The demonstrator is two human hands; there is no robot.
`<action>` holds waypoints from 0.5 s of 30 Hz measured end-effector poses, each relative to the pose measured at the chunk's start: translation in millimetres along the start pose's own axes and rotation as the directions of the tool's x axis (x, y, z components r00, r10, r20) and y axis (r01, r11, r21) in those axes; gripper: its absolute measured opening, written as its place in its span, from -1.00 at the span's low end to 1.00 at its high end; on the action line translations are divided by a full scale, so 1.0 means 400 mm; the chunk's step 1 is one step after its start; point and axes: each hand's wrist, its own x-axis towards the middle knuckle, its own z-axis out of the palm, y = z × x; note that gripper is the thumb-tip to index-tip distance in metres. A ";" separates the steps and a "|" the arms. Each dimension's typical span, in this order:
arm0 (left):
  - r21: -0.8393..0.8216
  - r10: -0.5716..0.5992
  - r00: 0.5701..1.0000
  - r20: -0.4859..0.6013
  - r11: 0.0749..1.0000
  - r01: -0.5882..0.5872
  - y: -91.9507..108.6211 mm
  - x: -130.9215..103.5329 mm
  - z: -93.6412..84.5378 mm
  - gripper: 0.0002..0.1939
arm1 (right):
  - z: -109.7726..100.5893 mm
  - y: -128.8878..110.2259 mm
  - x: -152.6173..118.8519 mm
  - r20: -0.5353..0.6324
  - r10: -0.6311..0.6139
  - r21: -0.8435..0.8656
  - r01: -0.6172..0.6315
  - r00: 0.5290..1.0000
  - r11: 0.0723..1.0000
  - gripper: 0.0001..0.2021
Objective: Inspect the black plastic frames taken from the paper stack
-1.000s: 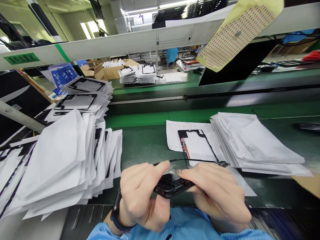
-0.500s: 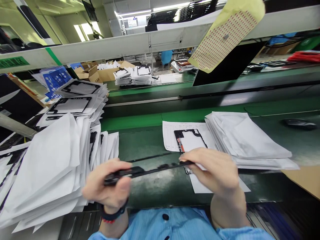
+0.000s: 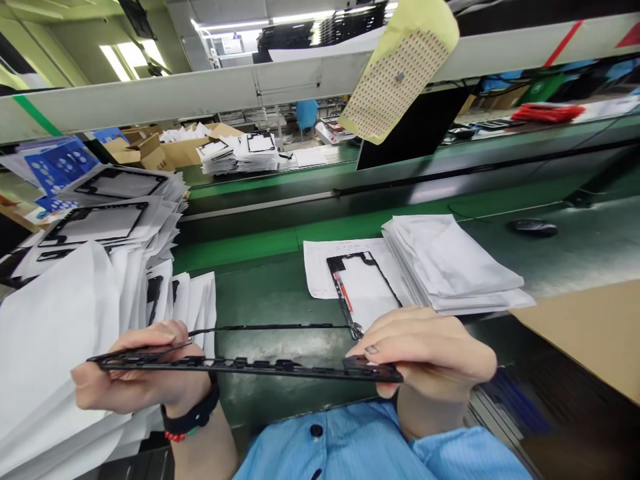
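A thin black rectangular frame, like a phone or tablet mid-frame, is held nearly edge-on above the green bench. My left hand grips its left end, with the thumb at the outer end. At the right end my right hand pinches its corner between thumb and fingers. Behind my right hand, a second black frame with a red strip along one side lies on white paper. A printed sheet lies partly under that frame.
Left of me, white sheets with black frames between them are piled high. A stack of white sheets sits right of centre, a computer mouse beyond it. Cardboard is at right. A rail with a yellow dotted sheet crosses above.
The frame in my hands has come closer and turned more level, and more of its length shows. Both hands keep hold of it. The view has swung to the right.
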 end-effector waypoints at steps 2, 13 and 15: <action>-0.108 -0.108 0.993 -0.051 0.989 0.102 -0.009 0.002 0.005 -0.17 | 0.007 -0.006 0.001 0.006 -0.005 -0.002 0.005 1.000 1.000 -0.83; -0.181 -0.222 0.975 0.009 0.959 0.220 -0.057 0.013 -0.041 -0.01 | 0.030 -0.015 -0.014 -0.015 0.014 -0.031 -0.015 1.000 0.999 -0.86; -0.126 -0.166 0.985 0.052 0.977 0.172 -0.052 0.016 -0.044 -0.11 | 0.031 -0.014 -0.013 -0.007 0.010 -0.023 -0.010 1.000 1.000 -0.86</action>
